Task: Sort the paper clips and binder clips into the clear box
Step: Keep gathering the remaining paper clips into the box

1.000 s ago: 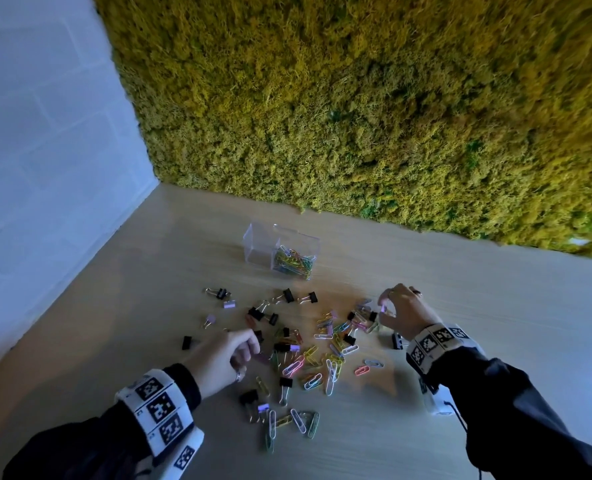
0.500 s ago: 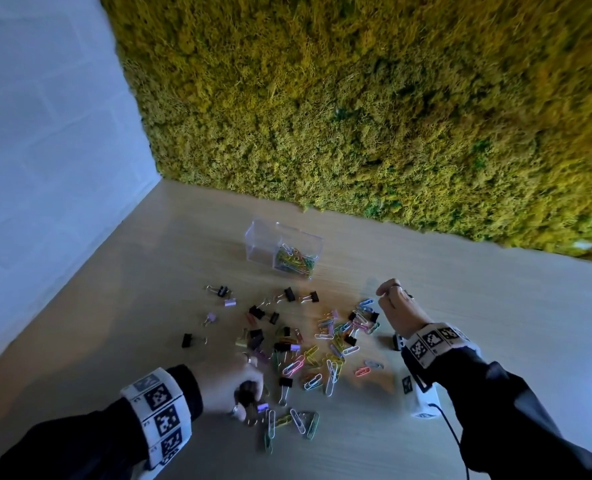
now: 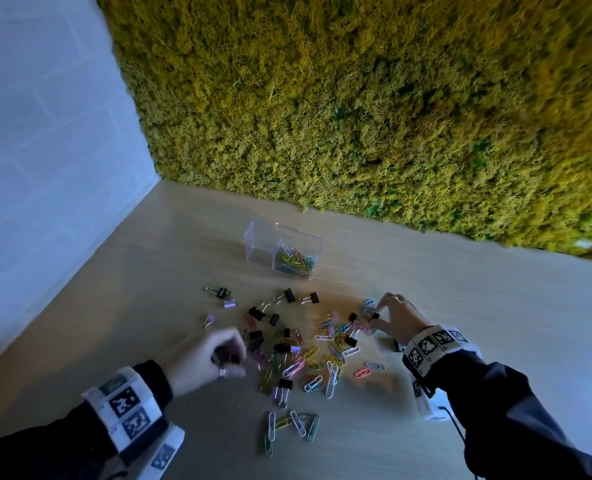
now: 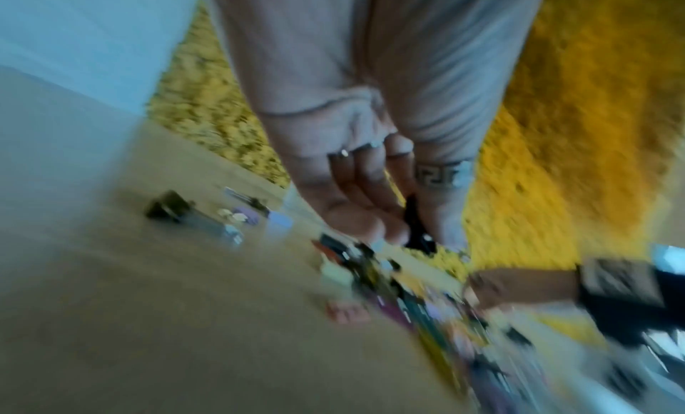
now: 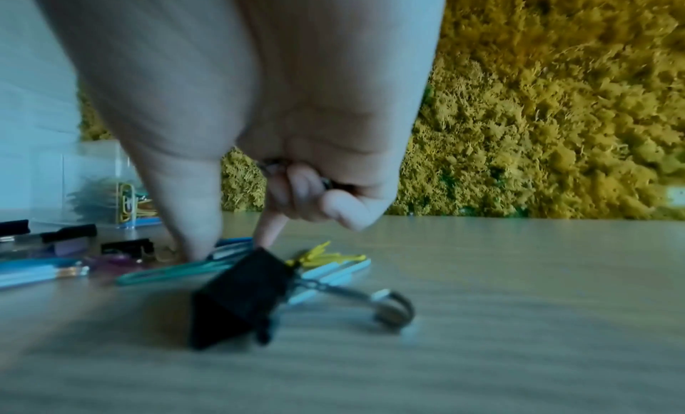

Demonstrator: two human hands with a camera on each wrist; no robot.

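Note:
The clear box (image 3: 258, 242) stands behind the pile; its right compartment holds colourful paper clips (image 3: 294, 261), its left looks empty. Loose paper clips (image 3: 322, 362) and black and lilac binder clips (image 3: 256, 313) lie mixed on the table. My left hand (image 3: 230, 355) hovers at the pile's left edge, fingers curled round a black binder clip (image 4: 415, 224). My right hand (image 3: 377, 315) is down at the pile's right edge. Its thumb (image 5: 192, 244) and index finger (image 5: 270, 230) pinch at a blue paper clip (image 5: 233, 241), and its other fingers curl over thin wire pieces that look like paper clips (image 5: 272, 164).
A moss wall (image 3: 357, 116) rises along the table's far edge and a white brick wall (image 3: 45, 150) along its left. A black binder clip (image 5: 240, 297) lies just under my right wrist. A few paper clips (image 3: 298, 426) lie apart at the near edge.
My left hand dipped to the pile's near side, took a black binder clip and moved back up to the left edge. My right hand lifted, then came down again on the right-edge paper clips.

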